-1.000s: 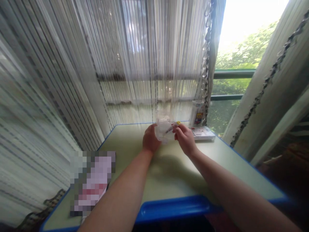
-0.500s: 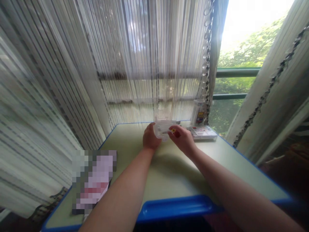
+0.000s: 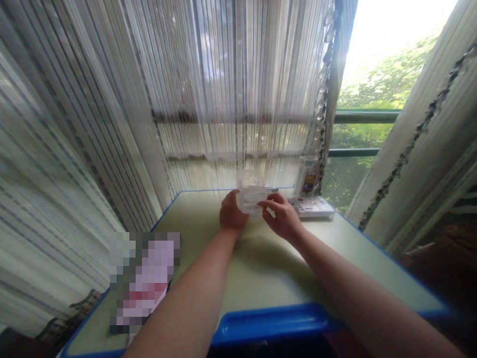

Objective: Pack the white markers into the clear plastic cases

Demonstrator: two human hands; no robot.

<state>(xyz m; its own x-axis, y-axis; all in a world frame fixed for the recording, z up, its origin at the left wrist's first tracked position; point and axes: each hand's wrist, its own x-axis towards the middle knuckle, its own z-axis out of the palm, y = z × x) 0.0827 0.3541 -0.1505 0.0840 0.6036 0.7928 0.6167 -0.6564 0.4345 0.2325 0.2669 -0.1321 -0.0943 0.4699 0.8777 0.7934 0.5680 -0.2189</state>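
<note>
A clear plastic case [image 3: 254, 198] with its lid raised is held over the far middle of the table. My left hand [image 3: 233, 211] grips it from the left, thumb up along the side and the other fingers hidden behind or below. On the case's right side, my right hand [image 3: 281, 214] has thumb and forefinger pinched at the front, right by the slots inside. A small, thin piece with a yellow end [image 3: 264, 207] shows at those fingertips. Its exact kind is too small to make out.
A flat clear box [image 3: 316, 208] lies at the table's far right, with an upright clear container [image 3: 307, 176] behind it. Dark thin items [image 3: 273, 190] lie behind my right hand. A blurred-out pinkish thing [image 3: 152, 278] rests at the left. A blue tray [image 3: 276, 323] lines the near edge.
My right hand has brought the yellow-ended piece slightly left and down against the case, and less of the piece shows. My left hand and the case have stayed nearly still.
</note>
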